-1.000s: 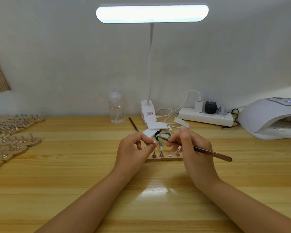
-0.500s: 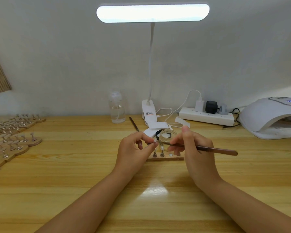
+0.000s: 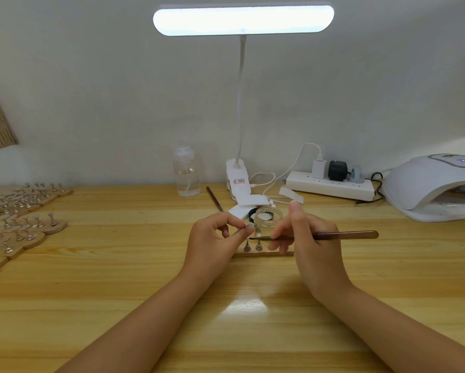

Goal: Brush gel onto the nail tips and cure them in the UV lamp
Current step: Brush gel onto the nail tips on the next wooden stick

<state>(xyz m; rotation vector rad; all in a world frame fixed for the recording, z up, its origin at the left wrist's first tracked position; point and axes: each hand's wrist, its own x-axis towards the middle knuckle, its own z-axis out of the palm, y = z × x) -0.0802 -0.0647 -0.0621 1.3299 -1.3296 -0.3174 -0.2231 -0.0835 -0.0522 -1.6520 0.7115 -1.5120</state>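
The nail tip (image 3: 248,225) sits at the centre of the frame, a small pale, translucent oval on a thin metal stem, pinched between the thumb and forefinger of the left hand (image 3: 215,238). The right hand (image 3: 306,238) grips a slim brown brush (image 3: 333,235) like a pen, the handle running out level to the right and the fine end pointing left, just below the nail tip; whether it touches the tip cannot be told. Directly beneath the hands lies a narrow wooden holder strip (image 3: 263,253) with two small metal stands (image 3: 252,246) upright on it. Just behind the fingers stands a small clear glass jar (image 3: 269,216). At the right edge of the frame the white domed UV lamp (image 3: 424,184) rests on the wooden table (image 3: 118,265), its opening facing the person. At the left edge, many more wooden strips with nail stands (image 3: 19,219) lie in rows.
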